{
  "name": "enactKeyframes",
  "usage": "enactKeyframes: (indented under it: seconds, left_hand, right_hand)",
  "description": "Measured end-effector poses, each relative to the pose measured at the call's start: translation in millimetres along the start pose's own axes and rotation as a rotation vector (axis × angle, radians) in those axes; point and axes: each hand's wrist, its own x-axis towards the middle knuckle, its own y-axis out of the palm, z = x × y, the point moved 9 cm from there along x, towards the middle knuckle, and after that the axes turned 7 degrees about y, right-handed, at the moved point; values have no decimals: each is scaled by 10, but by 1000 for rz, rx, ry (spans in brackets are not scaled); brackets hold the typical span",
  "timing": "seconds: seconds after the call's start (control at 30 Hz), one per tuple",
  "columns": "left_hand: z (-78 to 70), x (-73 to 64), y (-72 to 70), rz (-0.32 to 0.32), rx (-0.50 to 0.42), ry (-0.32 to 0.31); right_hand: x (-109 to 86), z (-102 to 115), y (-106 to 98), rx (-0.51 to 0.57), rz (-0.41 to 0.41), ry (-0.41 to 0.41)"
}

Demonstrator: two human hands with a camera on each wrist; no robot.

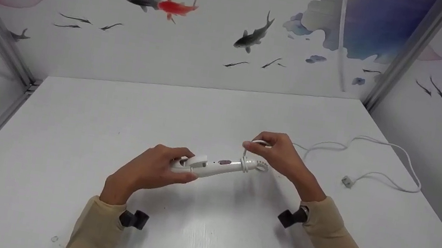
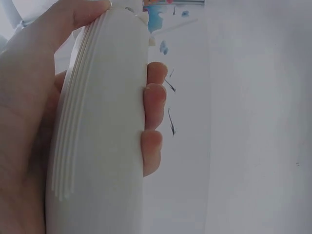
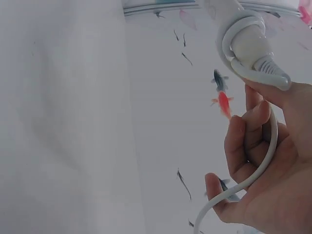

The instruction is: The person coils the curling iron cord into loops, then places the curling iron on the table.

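Note:
A white corded appliance (image 1: 214, 168), which looks like a hair styling iron, is held above the table with a mauve button facing up. My left hand (image 1: 156, 167) grips its left end, thumb on the near side and fingers round the far side. Fingers wrap the ribbed white body (image 2: 107, 122) in the left wrist view. The right hand (image 1: 279, 154) pinches the white power cord (image 1: 261, 142) just above the appliance's tail end. A turn of cord (image 3: 229, 41) circles that end beside the ridged cord sleeve (image 3: 268, 66) in the right wrist view.
The rest of the cord (image 1: 410, 161) trails across the right side of the white table (image 1: 53, 117), ending in a plug (image 1: 348, 181). White panels (image 1: 195, 60) printed with fish stand at the back and sides. Black wrist cameras (image 1: 134, 219) sit on both sleeves.

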Motion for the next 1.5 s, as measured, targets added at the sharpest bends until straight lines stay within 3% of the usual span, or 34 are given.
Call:
enactKeyframes:
  seconds: [0.17, 0.33, 0.47, 0.67, 0.9, 1.23, 1.5]
  left_hand:
    - [-12, 1, 28, 25, -10, 12]
    - [10, 0, 26, 14, 33, -25]
    - [30, 12, 24, 5, 80, -51]
    - [72, 8, -14, -27, 105, -88]
    - [74, 12, -78, -77, 113, -80]
    - [85, 0, -178, -121, 118, -89]
    - [77, -21, -180, -140, 73, -88]
  right_hand:
    - [-63, 104, 23, 17, 7, -38]
    - [-135, 226, 68, -19, 19, -52]
    - [-226, 358, 104, -83, 15, -113]
    - [-346, 527, 139, -171, 3, -204]
    - [-413, 583, 176, -205, 57, -216]
    - [-364, 482, 262, -214, 225, -253]
    - [-186, 151, 257, -159, 298, -106]
